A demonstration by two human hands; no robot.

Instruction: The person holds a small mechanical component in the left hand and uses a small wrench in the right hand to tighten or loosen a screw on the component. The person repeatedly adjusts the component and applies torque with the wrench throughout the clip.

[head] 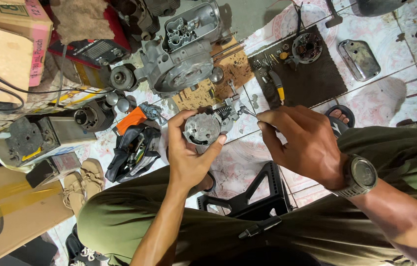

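Observation:
My left hand [188, 152] grips a small round grey metal engine part [204, 128] with springs and a gear on its far side, held above my knees. My right hand [302, 140], with a dark wristwatch [361, 175], pinches a thin metal tool [248, 112] whose tip touches the part's upper right edge. Both hands meet over the tiled floor, in front of a large grey engine casing [184, 54].
A dark mat [311, 81] with screws, a yellow-handled screwdriver [278, 88] and a round coil plate [307, 47] lies at the upper right. A metal cover [359, 58] sits beyond it. An open black tool bag [132, 152], a cylinder [92, 116], cardboard boxes [1, 207] and sandals [83, 182] crowd the left. A black stool [255, 197] stands between my legs.

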